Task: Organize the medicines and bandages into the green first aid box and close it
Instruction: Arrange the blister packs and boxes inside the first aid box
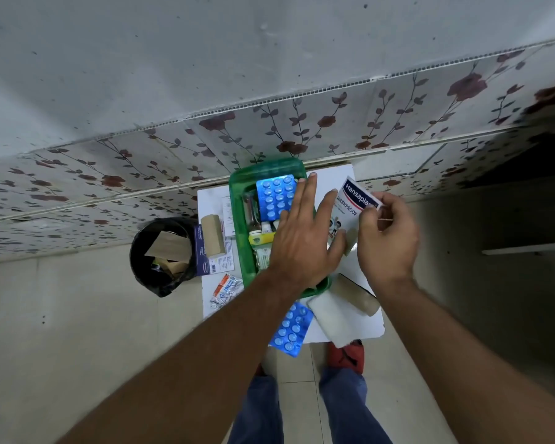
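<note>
Both forearms bare to the frame edge; no sleeves, watch or rings visible on the left hand (302, 241) or the right hand (386, 238). Legs clad in blue denim trousers (342, 408). One red shoe with black marking (346, 355) visible.

The green box (237, 200) stood open on the white table, a blue pill strip (274, 197) and small bottles (260, 230) inside; another blue strip (290, 330), bandage rolls (212, 235) and a plaster pack (350, 203) remained outside.
</note>
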